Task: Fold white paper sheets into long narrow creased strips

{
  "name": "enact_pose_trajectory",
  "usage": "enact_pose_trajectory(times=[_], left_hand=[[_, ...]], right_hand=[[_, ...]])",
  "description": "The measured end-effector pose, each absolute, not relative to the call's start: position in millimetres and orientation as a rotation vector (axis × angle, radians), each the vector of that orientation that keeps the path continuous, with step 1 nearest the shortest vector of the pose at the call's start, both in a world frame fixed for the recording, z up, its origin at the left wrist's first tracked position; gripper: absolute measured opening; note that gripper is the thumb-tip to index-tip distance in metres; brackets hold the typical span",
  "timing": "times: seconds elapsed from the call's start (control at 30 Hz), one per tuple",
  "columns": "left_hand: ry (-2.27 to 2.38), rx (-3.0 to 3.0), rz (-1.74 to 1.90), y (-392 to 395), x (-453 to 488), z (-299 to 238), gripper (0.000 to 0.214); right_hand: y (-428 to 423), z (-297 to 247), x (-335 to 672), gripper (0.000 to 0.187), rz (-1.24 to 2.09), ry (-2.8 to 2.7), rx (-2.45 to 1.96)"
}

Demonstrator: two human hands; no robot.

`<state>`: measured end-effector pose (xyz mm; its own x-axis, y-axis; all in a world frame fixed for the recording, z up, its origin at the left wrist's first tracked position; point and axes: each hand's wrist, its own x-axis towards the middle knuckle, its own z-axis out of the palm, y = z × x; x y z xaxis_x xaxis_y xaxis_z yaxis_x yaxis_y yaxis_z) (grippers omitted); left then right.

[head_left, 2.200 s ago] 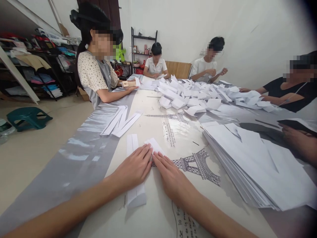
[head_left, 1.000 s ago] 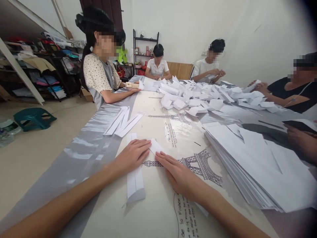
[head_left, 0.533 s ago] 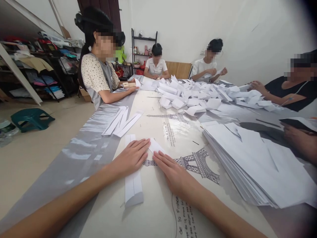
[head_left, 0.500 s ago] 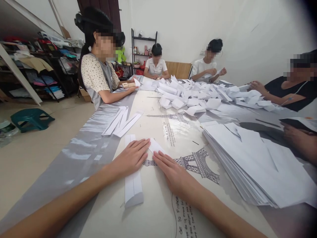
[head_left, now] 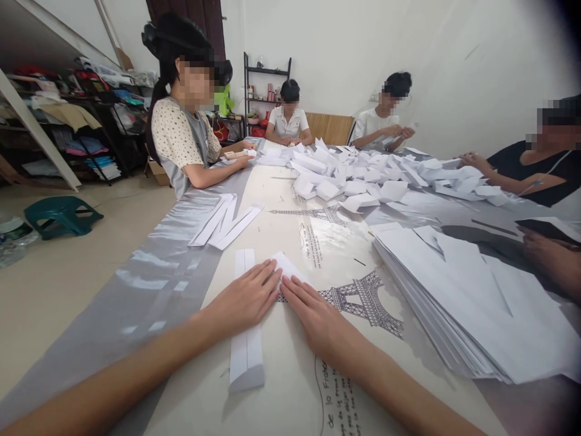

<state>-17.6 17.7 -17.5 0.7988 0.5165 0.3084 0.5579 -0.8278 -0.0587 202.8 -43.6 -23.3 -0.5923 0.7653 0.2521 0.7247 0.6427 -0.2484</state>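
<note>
My left hand [head_left: 252, 293] lies flat with its fingers stretched out, the tips on a small piece of folded white paper [head_left: 287, 265]. From the other side, the straight fingers of my right hand [head_left: 313, 309] press on the lower edge of the same piece. Both hands rest low over the table, their fingertips nearly meeting, and cover part of the paper. Under my left hand and wrist runs a long folded paper strip [head_left: 246, 360], creased lengthwise with its near end raised.
More folded strips [head_left: 222, 224] lie farther left. A thick paper stack [head_left: 454, 297] stands at right, beside another person's hand [head_left: 551, 257]. A heap of folded papers [head_left: 354, 172] covers the far table. Several people sit around it; a green stool [head_left: 63, 215] is on the floor.
My left hand has slid slightly right and down over the folded paper, showing more of its top. My right hand stays almost in place. The person at left has lowered the paper they hold.
</note>
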Motion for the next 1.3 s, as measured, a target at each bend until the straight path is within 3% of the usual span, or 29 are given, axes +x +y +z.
enact_pose_trajectory(times=[0.67,1.03,1.3], left_hand=[[-0.935,-2.994,-0.267,21.8,-24.4,-11.3,0.059],[-0.878,-3.004,-0.297,25.6,-25.8,-7.8,0.059],[-0.787,-3.074,-0.232,38.2,-32.8,2.0,0.058]], right_hand=[[-43.9,-19.1,202.8,0.076,0.279,-2.529,-1.207],[-43.7,23.2,230.9,0.046,0.751,-2.349,-1.243],[-36.3,10.3,229.2,0.039,0.604,-2.350,-1.148]])
